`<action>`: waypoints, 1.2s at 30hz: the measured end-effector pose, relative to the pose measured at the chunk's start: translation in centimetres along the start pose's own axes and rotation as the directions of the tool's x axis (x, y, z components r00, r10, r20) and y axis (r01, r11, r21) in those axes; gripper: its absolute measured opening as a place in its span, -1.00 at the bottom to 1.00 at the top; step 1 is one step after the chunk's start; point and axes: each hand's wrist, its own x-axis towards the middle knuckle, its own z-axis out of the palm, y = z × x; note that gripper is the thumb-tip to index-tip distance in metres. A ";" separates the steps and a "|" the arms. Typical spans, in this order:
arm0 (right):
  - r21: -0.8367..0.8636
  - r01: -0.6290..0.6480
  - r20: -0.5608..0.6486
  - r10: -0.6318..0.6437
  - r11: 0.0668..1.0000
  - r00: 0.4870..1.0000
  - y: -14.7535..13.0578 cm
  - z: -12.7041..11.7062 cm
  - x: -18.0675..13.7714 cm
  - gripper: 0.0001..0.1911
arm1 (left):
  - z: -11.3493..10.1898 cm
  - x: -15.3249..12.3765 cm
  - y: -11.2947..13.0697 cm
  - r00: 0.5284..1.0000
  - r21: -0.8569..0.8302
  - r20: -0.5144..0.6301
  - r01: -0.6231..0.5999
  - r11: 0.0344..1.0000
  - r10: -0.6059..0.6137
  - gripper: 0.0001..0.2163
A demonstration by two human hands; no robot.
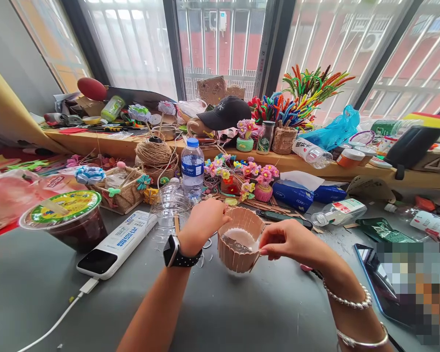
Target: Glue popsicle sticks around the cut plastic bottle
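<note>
A small round cup [238, 259] faced with upright brown strips, like cardboard or thin wood, stands on the grey table in front of me. Its inside shows a whitish ring and a dark grey bottom. My left hand [207, 222] grips the rim at the far left; its fingertips are partly hidden behind the wrist side. On the right, my right hand [289, 239] pinches a thin brown strip [255, 264] against the outer wall, its lower end sticking out slightly. Loose brown strips [278, 205] lie behind the cup, beside a dark green utility knife [286, 218].
Left stand a sealed drink cup [64, 220], a white power bank [113, 247] on a cable, and a cut clear plastic bottle [172, 210]. A water bottle [192, 168] and crochet flowers [266, 178] line the back. A phone [374, 278] and plastic bottle [339, 211] lie right.
</note>
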 end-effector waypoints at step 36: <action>-0.223 -0.134 -0.233 0.081 0.966 0.969 -0.8 -2.3 -2.6 -0.75 | -0.1 0.0 0.4 0.994 0.038 0.024 -0.112 0.993 0.111 -0.82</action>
